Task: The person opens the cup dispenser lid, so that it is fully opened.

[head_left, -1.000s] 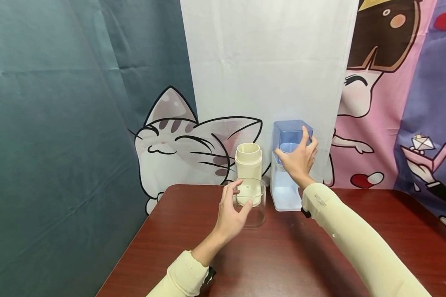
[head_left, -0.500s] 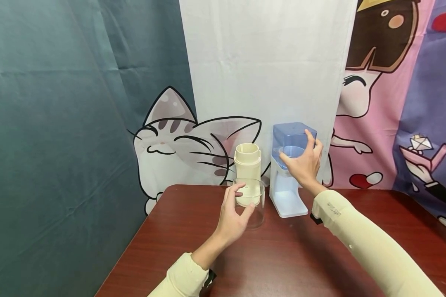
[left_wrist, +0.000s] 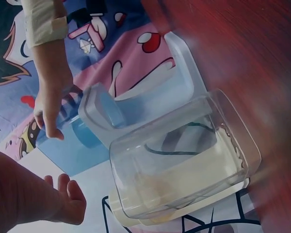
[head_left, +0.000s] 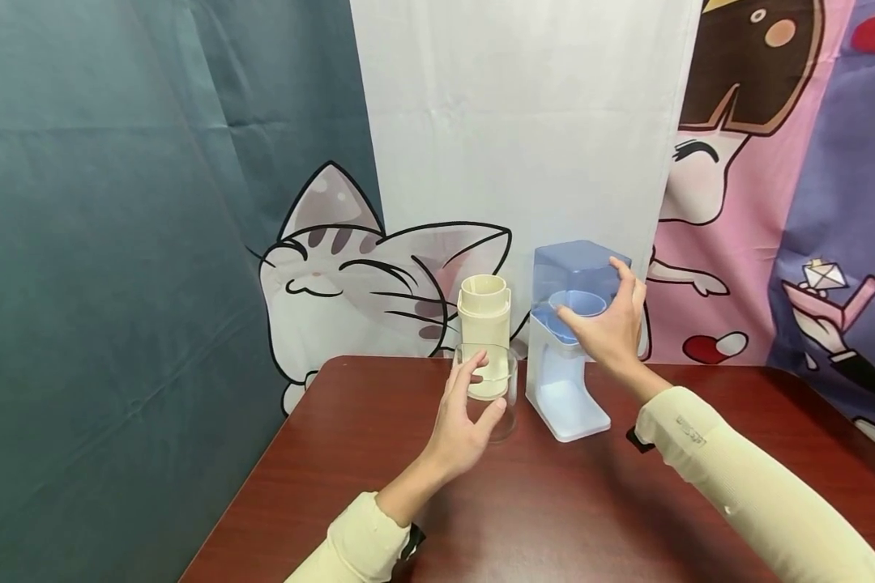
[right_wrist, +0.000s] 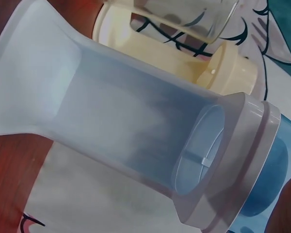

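Note:
A white stand [head_left: 563,397] with a see-through blue top [head_left: 576,271] is upright on the table. My right hand [head_left: 612,320] grips that blue top, thumb on the near left and fingers along its right side. To the left, a clear plastic container [left_wrist: 184,155] stands in front of a cream stand [head_left: 484,324] that has an open round collar. Beside the container is my left hand [head_left: 458,425], fingers loosely bent and thumb apart. In the left wrist view a gap shows between its fingertips [left_wrist: 75,196] and the container wall. The blue top has a round funnel shape inside.
The dark red table [head_left: 379,453] runs back to a printed curtain [head_left: 518,121] hanging right behind both stands. A teal curtain [head_left: 117,283] borders the table's left edge.
My right hand has drawn the white stand with its blue top nearer and slightly right, turning it a little. My left hand's fingers have spread slightly; the cream stand and clear container stay put.

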The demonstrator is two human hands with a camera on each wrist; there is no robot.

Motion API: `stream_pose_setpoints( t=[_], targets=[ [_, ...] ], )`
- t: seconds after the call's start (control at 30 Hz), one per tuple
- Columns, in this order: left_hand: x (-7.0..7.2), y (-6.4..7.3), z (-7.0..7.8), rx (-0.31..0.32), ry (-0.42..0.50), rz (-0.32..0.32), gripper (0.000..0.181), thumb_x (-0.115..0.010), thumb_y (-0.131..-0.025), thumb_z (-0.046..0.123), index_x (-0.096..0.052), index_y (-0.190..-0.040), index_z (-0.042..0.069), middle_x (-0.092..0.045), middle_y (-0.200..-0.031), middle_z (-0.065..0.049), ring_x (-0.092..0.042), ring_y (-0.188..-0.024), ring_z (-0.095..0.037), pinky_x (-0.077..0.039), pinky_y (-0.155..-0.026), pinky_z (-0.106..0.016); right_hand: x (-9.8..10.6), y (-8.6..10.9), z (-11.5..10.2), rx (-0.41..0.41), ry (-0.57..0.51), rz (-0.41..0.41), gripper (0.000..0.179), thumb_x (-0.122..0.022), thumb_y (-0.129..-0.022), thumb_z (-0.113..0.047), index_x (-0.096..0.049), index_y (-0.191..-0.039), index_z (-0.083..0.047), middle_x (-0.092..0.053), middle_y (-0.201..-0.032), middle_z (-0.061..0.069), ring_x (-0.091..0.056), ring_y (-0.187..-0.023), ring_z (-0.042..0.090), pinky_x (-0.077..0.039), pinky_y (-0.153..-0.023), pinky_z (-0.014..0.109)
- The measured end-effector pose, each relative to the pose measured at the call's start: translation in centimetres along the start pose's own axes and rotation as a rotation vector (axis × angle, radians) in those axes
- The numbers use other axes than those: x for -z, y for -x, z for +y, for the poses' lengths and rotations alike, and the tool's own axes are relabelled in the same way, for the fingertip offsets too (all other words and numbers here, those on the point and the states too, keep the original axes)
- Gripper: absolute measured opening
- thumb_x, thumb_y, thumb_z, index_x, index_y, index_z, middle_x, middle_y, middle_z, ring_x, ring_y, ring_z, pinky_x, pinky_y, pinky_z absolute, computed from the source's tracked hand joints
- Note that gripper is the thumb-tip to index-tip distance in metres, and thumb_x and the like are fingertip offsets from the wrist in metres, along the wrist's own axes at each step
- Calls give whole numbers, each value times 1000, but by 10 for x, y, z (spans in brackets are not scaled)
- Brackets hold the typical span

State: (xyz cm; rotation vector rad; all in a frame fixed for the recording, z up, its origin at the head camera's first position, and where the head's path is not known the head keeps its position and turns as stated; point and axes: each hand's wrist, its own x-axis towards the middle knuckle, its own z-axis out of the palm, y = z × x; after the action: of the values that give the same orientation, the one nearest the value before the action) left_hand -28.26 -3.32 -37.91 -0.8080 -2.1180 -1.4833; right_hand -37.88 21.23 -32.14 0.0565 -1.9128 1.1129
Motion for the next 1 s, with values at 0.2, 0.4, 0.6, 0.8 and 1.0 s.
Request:
stream_pose_setpoints(
  t=[0.2,0.4,0.6,0.8,1.0],
  targets=[
    [2,3,0,-19,-3,-20,67,-64,-89,14,-38,-151,17,-44,-144,-1,-47,-122,-20,-40,-101,-44,14,11,-8,0,-29,-13,97,-89,-65,-24,-37,-147,-31,-41,-135,15,-45,-120,30,-38,-92,51],
    [4,6,-2,-16,4,-19,65,-64,-89,14,-39,-149,18,-46,-141,0,-48,-120,-18,-43,-94,-40,28,19,-13,46,-73,-11,96,-91,-63,-18,-41,-145,-26,-45,-131,14,-45,-117,29,-37,-93,50],
    [5,8,-1,-8,9,-27,66,-64,-89,14,-38,-149,20,-47,-140,0,-49,-119,-18,-43,-89,-38,45,29,-20,74,-99,-21,97,-91,-62,-12,-42,-145,-21,-47,-128,13,-47,-115,27,-39,-91,40],
    [6,9,0,-26,2,-49,66,-65,-88,16,-38,-149,18,-47,-139,-2,-50,-117,-19,-44,-87,-39,62,41,-28,95,-136,-50,99,-91,-61,-2,-41,-145,-16,-50,-127,13,-51,-109,24,-41,-85,21],
    [7,9,1,-17,-2,-88,68,-68,-88,21,-38,-149,19,-47,-140,-1,-51,-119,-23,-44,-88,-40,78,53,-38,71,-164,-103,100,-87,-62,3,-39,-147,-18,-53,-124,12,-50,-109,21,-39,-86,25]
  ],
)
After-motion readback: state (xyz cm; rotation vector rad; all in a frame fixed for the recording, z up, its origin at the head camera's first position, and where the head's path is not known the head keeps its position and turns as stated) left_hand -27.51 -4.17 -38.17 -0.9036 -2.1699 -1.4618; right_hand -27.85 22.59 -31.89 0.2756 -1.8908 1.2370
